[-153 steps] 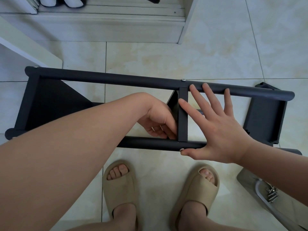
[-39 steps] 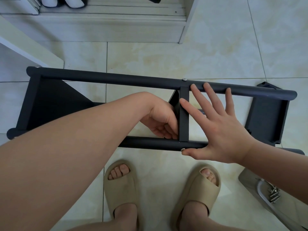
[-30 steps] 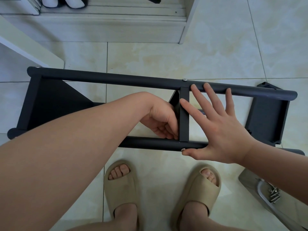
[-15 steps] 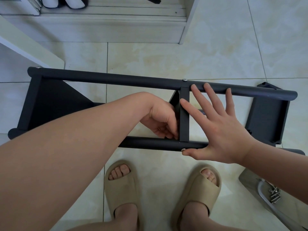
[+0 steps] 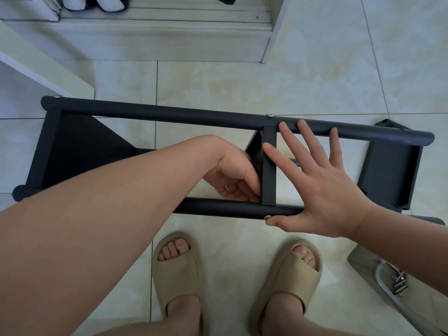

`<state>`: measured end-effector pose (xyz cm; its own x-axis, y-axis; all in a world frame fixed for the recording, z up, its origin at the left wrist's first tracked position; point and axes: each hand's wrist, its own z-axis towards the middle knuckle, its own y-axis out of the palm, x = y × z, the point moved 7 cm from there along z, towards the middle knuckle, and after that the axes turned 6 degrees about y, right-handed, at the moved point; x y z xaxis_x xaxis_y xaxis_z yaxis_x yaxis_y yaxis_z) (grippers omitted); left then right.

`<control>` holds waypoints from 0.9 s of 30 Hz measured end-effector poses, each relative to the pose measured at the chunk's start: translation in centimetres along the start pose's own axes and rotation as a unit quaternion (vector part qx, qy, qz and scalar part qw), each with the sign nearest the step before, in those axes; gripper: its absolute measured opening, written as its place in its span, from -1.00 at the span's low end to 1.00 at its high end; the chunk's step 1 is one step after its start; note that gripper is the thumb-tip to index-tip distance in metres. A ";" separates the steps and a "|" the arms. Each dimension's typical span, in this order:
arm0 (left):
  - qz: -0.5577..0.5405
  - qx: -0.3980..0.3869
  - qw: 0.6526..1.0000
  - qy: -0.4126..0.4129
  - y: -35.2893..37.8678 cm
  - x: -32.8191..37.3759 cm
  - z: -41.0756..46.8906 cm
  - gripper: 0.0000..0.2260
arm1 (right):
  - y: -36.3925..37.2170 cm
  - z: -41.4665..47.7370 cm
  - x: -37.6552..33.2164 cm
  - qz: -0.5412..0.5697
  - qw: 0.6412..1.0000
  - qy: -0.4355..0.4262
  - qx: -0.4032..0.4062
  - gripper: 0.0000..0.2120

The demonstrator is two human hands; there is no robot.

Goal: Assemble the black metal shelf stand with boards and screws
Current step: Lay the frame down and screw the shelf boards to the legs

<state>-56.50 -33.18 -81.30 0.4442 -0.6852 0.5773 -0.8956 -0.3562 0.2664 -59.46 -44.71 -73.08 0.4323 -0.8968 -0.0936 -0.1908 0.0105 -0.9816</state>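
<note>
The black metal shelf stand (image 5: 155,115) lies on its side on the tiled floor, with two long tubes running left to right. A narrow middle board (image 5: 269,170) spans between them. My left hand (image 5: 232,175) reaches inside the frame, fingers curled around the board's left edge by the near tube. My right hand (image 5: 322,190) lies flat with fingers spread across the frame to the board's right. Its thumb touches a silver screw (image 5: 267,217) on the near tube. Another screw (image 5: 269,115) sits in the far tube above the board.
End boards close the frame at left (image 5: 80,146) and right (image 5: 392,170). Loose screws (image 5: 400,284) lie on a grey tray (image 5: 363,260) at the lower right. My sandalled feet (image 5: 179,275) stand just before the frame. White furniture (image 5: 43,66) and a cabinet base (image 5: 145,42) lie beyond.
</note>
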 end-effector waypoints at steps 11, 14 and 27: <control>-0.030 0.021 0.999 -0.001 -0.1 0.3 0.2 -0.92 | 0.0 0.0 0.0 0.003 1.000 0.001 -0.003 0.08; -0.036 0.018 0.999 0.005 0.0 0.4 0.2 -0.90 | 0.0 0.0 -0.1 0.003 1.000 0.002 -0.004 0.08; -0.062 0.011 0.997 0.054 0.5 0.8 -0.1 -0.82 | 0.0 0.0 -0.1 0.002 1.000 0.000 -0.007 0.07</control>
<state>-56.59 -33.84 -80.64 0.5444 -0.5630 0.6218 -0.8333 -0.4478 0.3242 -59.50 -44.61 -73.05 0.4309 -0.8971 -0.0979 -0.2051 0.0083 -0.9787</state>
